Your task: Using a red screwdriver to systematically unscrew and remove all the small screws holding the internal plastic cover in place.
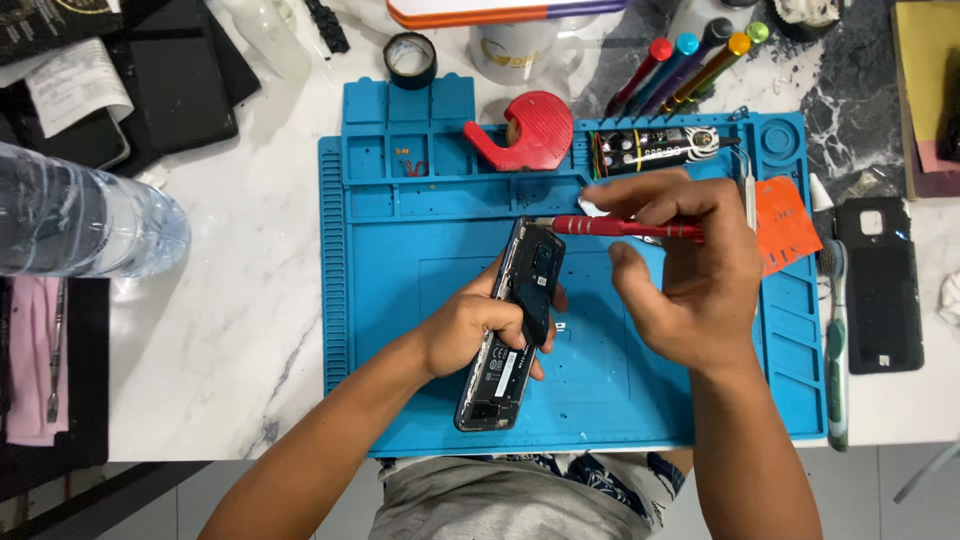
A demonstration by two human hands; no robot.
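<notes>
An opened phone, its back cover removed, is held above the middle of the blue work mat. Its long axis runs from near to far, tilted slightly to the right at the far end, where the camera block is seen. It is gripped around its middle by the left hand, fingers wrapped over the right edge.

A red-handled screwdriver is pinched in the right hand between thumb and fingers. It lies almost level, its long axis running left to right, with the tip pointing left at the far end of the phone, beside the top corner.

On the far part of the mat, a red tape dispenser and a rack of screwdriver bits are seen. An orange card lies at the right, partly hidden by the right hand. A toothbrush and a black back cover lie further right. A clear bottle lies at the far left, well apart. A cup and coloured tools stand beyond the mat.
</notes>
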